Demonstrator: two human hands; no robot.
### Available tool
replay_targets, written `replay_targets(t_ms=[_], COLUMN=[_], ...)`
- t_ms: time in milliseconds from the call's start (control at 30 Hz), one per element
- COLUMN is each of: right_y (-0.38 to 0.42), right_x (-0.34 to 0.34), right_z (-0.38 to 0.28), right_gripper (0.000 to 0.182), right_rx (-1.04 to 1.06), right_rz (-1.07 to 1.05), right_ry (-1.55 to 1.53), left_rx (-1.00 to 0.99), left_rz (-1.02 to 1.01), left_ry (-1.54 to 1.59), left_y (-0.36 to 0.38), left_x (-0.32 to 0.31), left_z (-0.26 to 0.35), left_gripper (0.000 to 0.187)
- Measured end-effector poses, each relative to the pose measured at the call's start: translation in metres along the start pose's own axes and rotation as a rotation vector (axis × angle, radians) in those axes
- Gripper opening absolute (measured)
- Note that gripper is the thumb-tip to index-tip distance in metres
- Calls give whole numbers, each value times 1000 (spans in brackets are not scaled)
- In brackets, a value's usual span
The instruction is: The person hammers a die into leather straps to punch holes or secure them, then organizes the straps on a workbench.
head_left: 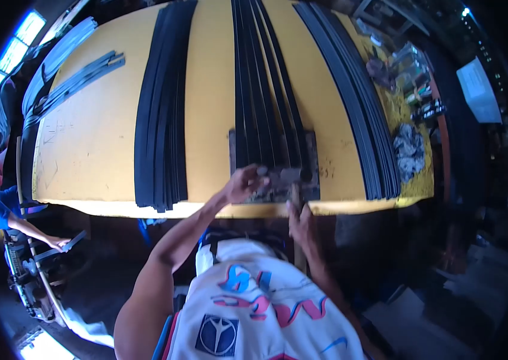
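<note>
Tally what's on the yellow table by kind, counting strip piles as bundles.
Black strip bundles: 3
Grey-blue strip bundles: 2
Dark plate under the left hand and right hand: 1
Crumpled grey rag pile: 1
Total: 7

The left hand (245, 185) reaches forward on a bare, nearly straight forearm, its fingers curled inward and the knuckles turned up. The right hand (300, 223) sits nearer the body, just right of the left and slightly below it, with its fingers pointing forward and close together. Both arms angle inward, so the hands are near each other without touching.
</note>
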State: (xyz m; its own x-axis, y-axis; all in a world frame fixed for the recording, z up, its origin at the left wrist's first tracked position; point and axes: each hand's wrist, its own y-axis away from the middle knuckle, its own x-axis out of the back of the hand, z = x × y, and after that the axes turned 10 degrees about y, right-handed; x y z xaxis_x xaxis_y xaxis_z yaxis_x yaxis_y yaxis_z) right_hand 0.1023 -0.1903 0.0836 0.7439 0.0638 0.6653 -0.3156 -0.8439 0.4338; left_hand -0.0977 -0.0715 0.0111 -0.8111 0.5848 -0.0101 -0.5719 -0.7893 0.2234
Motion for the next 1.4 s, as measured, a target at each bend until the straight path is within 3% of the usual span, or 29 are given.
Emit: replay_targets(t_ms=[67,267,567,667,1233,1367,1400], right_y=[-24,-32,-43,-35,-26,-13,4], right_x=[-7,-11,-25,-9,-2,23,55], right_z=[28,56,89,67,55,15,-33], right_gripper=[51,51,57,59,55,51,49], right_rx=[-108,-56,89,-32,-18,98,118], right_rz=[-69,-66,19,-104,-88,-20,-7], right_ry=[108,96,187,157,150,201,145], left_rx=[-212,-196,-175,-189,-253,-307,-316], left_rz=[88,52,45,36,106,104,116], left_ry=[55,-76,1,-21,-146,-307,-302], left_y=[-26,-61,-70,-69,-54,-50,-50], left_x=[-2,10,13,11,-2,0,0], left_z=[-3,2,-1,3,10,-3,-2], left_gripper=[30,28,28,27,28,32,32])
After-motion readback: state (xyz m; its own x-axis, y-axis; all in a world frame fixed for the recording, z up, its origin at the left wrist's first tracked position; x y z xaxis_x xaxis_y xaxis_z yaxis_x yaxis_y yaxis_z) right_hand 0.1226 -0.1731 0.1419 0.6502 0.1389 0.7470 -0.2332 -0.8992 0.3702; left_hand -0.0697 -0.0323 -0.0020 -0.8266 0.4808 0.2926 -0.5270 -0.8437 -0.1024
